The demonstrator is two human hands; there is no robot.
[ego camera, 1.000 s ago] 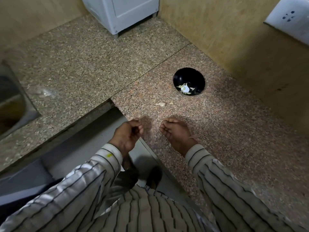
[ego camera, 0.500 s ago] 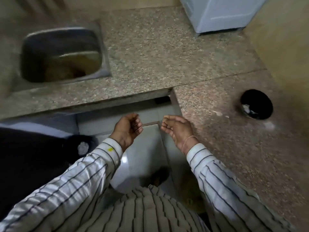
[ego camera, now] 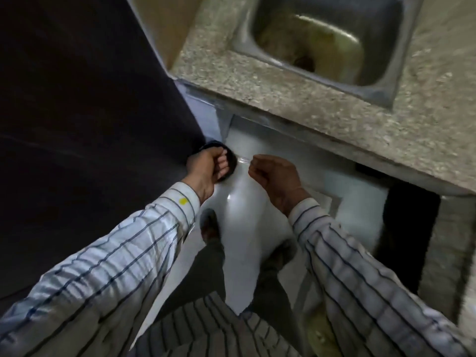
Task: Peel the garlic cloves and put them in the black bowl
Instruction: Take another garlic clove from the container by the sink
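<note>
View swung left onto sink (ego camera: 373, 34) | left hand (ego camera: 206, 171) before dark round object (ego camera: 231, 161) | right hand (ego camera: 275, 179) beside | both curled, grasp unclear

Dim, cool indoor light. Motion blur smears the counter (ego camera: 283, 94) and sink (ego camera: 381, 47) toward 1 o'clock. A small glare spot shines on the white floor (ego camera: 247, 202) at centre. Deep shadow fills 9 o'clock, and the edges bow.

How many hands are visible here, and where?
2. The left hand is at centre, in front of a dark round object; the right hand is just beside it, above the pale floor.
</note>
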